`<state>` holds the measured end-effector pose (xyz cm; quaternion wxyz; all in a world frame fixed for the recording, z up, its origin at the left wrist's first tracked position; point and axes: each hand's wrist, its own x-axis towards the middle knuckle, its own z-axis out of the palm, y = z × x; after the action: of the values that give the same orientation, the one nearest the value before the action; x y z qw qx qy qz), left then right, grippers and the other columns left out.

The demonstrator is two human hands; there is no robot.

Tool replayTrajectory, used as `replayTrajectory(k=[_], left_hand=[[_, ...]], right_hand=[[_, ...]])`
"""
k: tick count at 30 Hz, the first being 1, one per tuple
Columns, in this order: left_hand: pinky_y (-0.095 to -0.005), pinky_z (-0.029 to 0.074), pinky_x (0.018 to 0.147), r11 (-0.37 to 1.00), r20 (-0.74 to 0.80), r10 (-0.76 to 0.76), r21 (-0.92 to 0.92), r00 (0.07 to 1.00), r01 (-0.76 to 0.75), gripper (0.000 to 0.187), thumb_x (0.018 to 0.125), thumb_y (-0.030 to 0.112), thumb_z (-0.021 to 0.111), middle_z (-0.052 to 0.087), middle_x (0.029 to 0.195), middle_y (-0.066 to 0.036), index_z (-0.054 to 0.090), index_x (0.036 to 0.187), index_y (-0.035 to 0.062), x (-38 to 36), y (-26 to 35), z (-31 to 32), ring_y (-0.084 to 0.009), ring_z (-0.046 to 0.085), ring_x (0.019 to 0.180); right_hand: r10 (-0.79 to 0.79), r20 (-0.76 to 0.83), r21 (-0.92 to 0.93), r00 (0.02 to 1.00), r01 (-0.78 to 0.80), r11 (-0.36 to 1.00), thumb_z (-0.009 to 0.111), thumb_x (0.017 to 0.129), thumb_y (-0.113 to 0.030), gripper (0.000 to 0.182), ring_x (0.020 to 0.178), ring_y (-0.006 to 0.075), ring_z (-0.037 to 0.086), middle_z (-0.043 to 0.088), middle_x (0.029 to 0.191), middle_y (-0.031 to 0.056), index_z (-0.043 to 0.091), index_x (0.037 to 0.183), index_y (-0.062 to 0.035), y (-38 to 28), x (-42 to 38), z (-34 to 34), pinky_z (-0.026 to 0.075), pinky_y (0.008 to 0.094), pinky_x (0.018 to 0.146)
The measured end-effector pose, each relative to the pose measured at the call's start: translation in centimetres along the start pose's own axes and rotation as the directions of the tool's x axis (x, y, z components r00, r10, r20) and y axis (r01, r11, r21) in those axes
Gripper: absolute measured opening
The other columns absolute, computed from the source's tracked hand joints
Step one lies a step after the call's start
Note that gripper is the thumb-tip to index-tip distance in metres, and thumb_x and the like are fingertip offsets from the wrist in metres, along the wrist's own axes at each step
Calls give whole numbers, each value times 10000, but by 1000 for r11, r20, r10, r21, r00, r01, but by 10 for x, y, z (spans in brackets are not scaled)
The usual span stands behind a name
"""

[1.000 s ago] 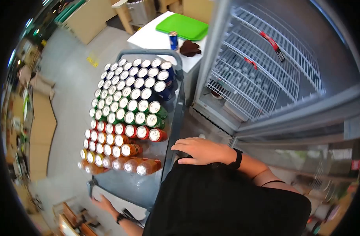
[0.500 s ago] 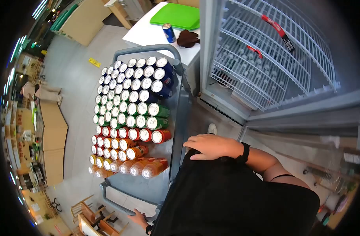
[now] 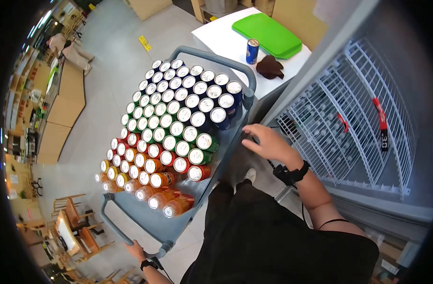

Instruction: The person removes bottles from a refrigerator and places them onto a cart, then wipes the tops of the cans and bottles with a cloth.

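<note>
A grey cart (image 3: 152,222) carries rows of upright drinks: dark blue cans (image 3: 218,116), green cans (image 3: 204,142), red cans (image 3: 197,173), orange cans (image 3: 162,179) and orange bottles (image 3: 178,204) at the near end. My left hand (image 3: 135,249) is closed round the cart's near handle. Beyond the cart's right edge, my right hand (image 3: 271,146) hangs in the air with thumb and fingers apart, holding nothing. The wire shelves (image 3: 363,142) of an open fridge are to its right.
Past the cart's far end stands a white table (image 3: 216,35) with a green tray (image 3: 268,35), a blue can (image 3: 252,51) and a brown cloth (image 3: 270,67). Another person (image 3: 74,54) is by a counter (image 3: 60,113) at the left. Wooden chairs (image 3: 88,239) stand lower left.
My right hand has moved up and away from my body, its fingers spreading. My left hand still holds the handle. The view has turned, so the cart appears tilted and the fridge shelves lower.
</note>
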<state>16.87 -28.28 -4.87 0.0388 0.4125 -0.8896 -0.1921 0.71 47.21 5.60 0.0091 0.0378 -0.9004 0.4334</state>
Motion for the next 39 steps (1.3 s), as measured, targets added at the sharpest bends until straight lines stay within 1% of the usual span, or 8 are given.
replayTrajectory(k=[5, 9, 15, 21, 27, 29, 32, 39], left_hand=[[-447, 417, 1100, 962, -152, 86, 270, 985, -43, 690, 880, 180, 662, 522, 1390, -328, 390, 1438, -123, 20, -39, 27, -442, 514, 1302], [-465, 449, 1052, 992, -85, 36, 120, 996, -26, 658, 892, 233, 662, 543, 1378, -304, 433, 1422, -83, -8, -1, 10, -427, 559, 1252], [-494, 548, 843, 965, -213, 13, 260, 977, 44, 568, 906, 293, 648, 703, 1123, -233, 504, 1398, 48, -24, 16, 10, -439, 680, 998], [-481, 502, 956, 985, -178, -24, 163, 984, 53, 614, 893, 232, 673, 635, 1232, -309, 472, 1401, -48, -26, 14, 9, -456, 614, 1143], [-490, 499, 962, 962, -163, -78, 248, 983, 117, 637, 860, 304, 693, 643, 1182, -337, 534, 1335, -88, -25, 12, 6, -472, 624, 1111], [-485, 503, 967, 940, -171, -109, 301, 979, 157, 662, 848, 301, 693, 637, 1209, -327, 522, 1359, -83, -21, 9, 6, -465, 622, 1123], [-485, 501, 973, 926, -136, -192, 304, 972, 225, 650, 838, 288, 688, 631, 1221, -323, 526, 1355, -71, -27, 42, -4, -464, 614, 1135], [-529, 494, 923, 912, -122, -198, 340, 972, 229, 552, 824, 259, 683, 649, 1150, -327, 570, 1268, -50, -25, 40, -4, -483, 619, 1084]], right_hand=[[84, -334, -69, 939, -113, 991, 702, 893, -278, 458, 1161, 368, 589, 612, 1232, 214, 603, 1233, 13, 23, 25, -6, 465, 408, 1002], [299, -431, -187, 851, -408, 893, 706, 889, -333, 593, 1219, 394, 540, 585, 1249, 253, 541, 1309, 52, 115, 32, 4, 448, 423, 1022], [153, -581, -124, 800, -272, 954, 742, 864, -346, 666, 1078, 372, 614, 623, 1175, 250, 506, 1332, 65, 141, 119, -28, 493, 430, 944], [260, -683, -85, 683, -428, 900, 744, 707, -291, 661, 1033, 458, 652, 673, 1120, 283, 540, 1240, 44, 194, 224, -64, 514, 479, 963], [692, -551, 27, 467, -819, 573, 879, 562, -628, 1339, 1452, 573, 156, 90, 1574, 391, 139, 1608, -239, 286, 272, -81, 252, 598, 1171], [629, -454, -135, 632, -746, 652, 864, 557, -673, 1281, 1408, 545, 249, 207, 1561, 364, 239, 1589, -245, 351, 282, -85, 231, 622, 1153], [649, -570, -166, 503, -845, 509, 832, 600, -693, 1150, 1375, 476, 340, 391, 1479, 301, 336, 1534, -240, 312, 272, -70, 274, 580, 1145], [368, -604, -396, 707, -667, 631, 735, 767, -424, 651, 1160, 427, 583, 630, 1222, 231, 553, 1324, -140, 337, 273, -67, 450, 494, 1022]])
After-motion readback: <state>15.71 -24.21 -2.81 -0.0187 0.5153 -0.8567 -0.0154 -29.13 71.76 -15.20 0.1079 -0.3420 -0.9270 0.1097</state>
